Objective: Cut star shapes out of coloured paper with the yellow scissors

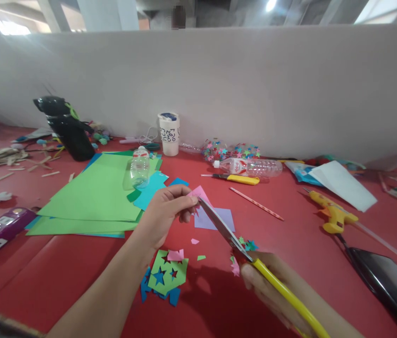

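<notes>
Our left hand [170, 206] pinches the pink paper [200, 193] between thumb and curled fingers, while our right hand [268, 281] is closed around the yellow-handled scissors [224, 230], their blades close together and their tips at the paper. That paper is small and plain, with an angular upper edge, held above the red table [113, 272] and partly over a lilac sheet [224, 218]. Just beside our right hand we see small green, blue and pink stars [251, 245]; nearer us is a green offcut [161, 282] with star-shaped holes, blue scraps [174, 296] showing beneath it. Further out lie a red-patterned straw [256, 203], a yellow craft knife [243, 179] and a clear bottle [261, 167] on its side, its red-and-white label too blurred for us to read. The white cup [169, 136] stands upright with dark hand-drawn-looking lettering that we cannot make out surely. To our left are green sheets [85, 192] and a black flask [69, 131]; to our right, a yellow glue gun [334, 213]
</notes>
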A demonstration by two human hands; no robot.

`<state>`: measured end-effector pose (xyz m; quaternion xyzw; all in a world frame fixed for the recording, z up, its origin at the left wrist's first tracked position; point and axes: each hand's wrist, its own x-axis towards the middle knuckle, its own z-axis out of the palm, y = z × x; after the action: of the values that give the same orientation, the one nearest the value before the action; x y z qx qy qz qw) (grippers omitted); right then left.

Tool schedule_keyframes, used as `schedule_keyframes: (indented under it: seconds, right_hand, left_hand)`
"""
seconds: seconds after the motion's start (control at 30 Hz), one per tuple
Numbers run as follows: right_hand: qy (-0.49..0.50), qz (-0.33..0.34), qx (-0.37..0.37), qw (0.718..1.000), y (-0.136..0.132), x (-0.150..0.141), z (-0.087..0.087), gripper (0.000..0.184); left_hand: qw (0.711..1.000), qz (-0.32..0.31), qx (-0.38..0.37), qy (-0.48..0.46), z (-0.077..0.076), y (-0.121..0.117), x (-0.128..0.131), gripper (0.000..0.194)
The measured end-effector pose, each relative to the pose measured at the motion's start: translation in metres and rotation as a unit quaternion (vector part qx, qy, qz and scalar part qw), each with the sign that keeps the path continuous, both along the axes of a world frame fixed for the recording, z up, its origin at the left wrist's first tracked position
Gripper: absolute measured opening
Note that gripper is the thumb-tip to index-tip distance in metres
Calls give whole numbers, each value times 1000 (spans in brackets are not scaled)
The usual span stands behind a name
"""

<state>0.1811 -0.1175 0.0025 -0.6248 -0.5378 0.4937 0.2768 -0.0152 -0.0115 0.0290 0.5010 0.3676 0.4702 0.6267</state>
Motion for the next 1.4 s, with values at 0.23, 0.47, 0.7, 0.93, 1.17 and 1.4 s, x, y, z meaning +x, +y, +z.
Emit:
schedule_keyframes:
  seconds: [0.23,0.47,0.7,0.93,1.17,1.4]
  right_hand:
    - [3,17,20,1000,6,0,6,59]
    - [1,10,-2,1000,4,0,5,57]
    - [-38,18,20,999,6,-3,11,56]
    - [-62,65,44,995,12,3,4,46]
    - [-25,-1,1,1000,4,-1,6,50]
    - [-6,30,-12,999,5,2,0,51]
  left_hand:
    - [1000,-13,-4,-14,0,1,-1,12]
    - [1000,-8,-13,-18,0,1,0,11]
    - [1000,-4,-16,-18,-1,1,0,11]
    - [1000,-3,-16,-15,-2,2,0,10]
    - [996,43,52,51,-2,0,2,17]
    - [983,96,121,101,-2,-2,5,18]
